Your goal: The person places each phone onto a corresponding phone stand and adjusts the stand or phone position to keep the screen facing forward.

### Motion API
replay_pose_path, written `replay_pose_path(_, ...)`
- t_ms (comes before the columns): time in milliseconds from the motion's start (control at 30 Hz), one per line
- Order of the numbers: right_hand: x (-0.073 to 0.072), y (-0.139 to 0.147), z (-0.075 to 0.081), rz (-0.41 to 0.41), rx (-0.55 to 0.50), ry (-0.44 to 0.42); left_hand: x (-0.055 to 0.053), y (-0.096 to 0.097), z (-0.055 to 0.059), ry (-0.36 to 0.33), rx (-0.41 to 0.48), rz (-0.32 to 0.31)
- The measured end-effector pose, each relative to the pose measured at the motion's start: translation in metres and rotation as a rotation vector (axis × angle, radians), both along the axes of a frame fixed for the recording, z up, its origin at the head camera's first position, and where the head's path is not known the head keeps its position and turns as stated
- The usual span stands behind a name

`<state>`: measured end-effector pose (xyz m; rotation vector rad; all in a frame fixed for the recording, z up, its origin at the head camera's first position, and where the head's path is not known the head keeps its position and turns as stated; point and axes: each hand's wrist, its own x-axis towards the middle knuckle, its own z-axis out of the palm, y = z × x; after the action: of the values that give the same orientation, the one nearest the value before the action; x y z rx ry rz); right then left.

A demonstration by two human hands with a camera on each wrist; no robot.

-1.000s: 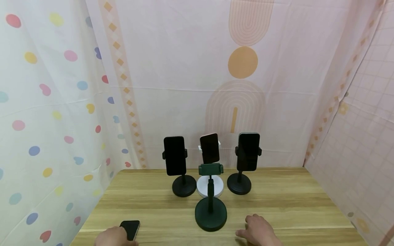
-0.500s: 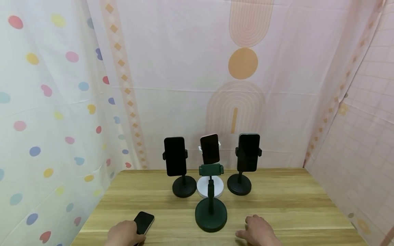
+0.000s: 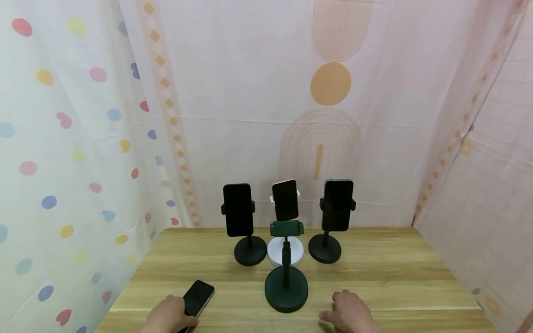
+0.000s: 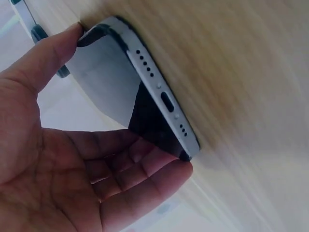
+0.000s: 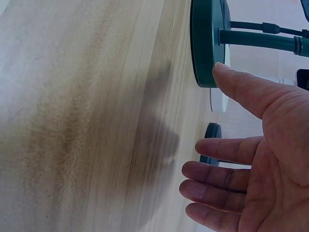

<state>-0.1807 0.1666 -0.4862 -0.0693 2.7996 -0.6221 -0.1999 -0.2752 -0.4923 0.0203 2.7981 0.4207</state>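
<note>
My left hand (image 3: 166, 315) grips a black-screened smartphone (image 3: 199, 297) by its sides at the front left of the table. In the left wrist view, the thumb lies along one edge and the fingers along the other, with the charging port end of the phone (image 4: 164, 99) facing the camera. To the right stands a green phone stand (image 3: 286, 290) with a round base and a bare horizontal clamp. My right hand (image 3: 349, 311) hovers near the wooden table, right of that stand. Its fingers are loosely extended and hold nothing in the right wrist view.
Behind the green stand, a black stand (image 3: 250, 252) holds a phone on the left. Another black stand (image 3: 325, 249) holds one on the right. Between them a white stand (image 3: 295, 249) carries a tilted phone. Patterned curtains (image 3: 233, 92) enclose the wooden table (image 3: 387, 263).
My left hand and the smartphone have moved right and forward, toward the green stand, and the phone has turned clockwise somewhat. The right hand has stayed in place.
</note>
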Motion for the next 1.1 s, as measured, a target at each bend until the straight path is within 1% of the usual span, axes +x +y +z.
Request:
replay_pose_path(167, 0.000, -0.001, 0.002, -0.002, 0.004, -0.013, -0.001, 0.001, -0.005, 0.056, -0.023, 0.003)
replay_pose_path(233, 0.000, -0.001, 0.001, 0.000, 0.006, -0.015, -0.003, 0.004, -0.007, 0.064, -0.021, 0.016)
replay_pose_path(367, 0.000, 0.000, 0.001, 0.005, 0.012, -0.009, -0.005, 0.014, -0.005, 0.112, -0.022, 0.028)
replay_pose_path(433, 0.000, -0.001, 0.001, 0.007, 0.014, -0.002, -0.006, 0.021, -0.002, 0.159, -0.019, 0.028)
replay_pose_path(600, 0.000, -0.002, 0.003, 0.010, 0.012, 0.018, -0.006, 0.043, 0.008, 0.325, -0.004, 0.032)
replay_pose_path(700, -0.001, -0.003, 0.004, 0.004, 0.019, 0.035, -0.005, 0.054, 0.015, 0.410, 0.014, 0.033)
replay_pose_path(867, -0.003, -0.004, 0.006, -0.007, 0.039, 0.068, -0.003, 0.069, 0.025, 0.532, 0.042, 0.026)
replay_pose_path(967, -0.005, -0.005, 0.009, -0.013, 0.041, 0.092, -0.003, 0.077, 0.031, 0.570, 0.042, 0.015)
replay_pose_path(1100, -0.006, -0.005, 0.014, -0.025, 0.024, 0.154, -0.003, 0.086, 0.039, 0.587, 0.038, -0.004)
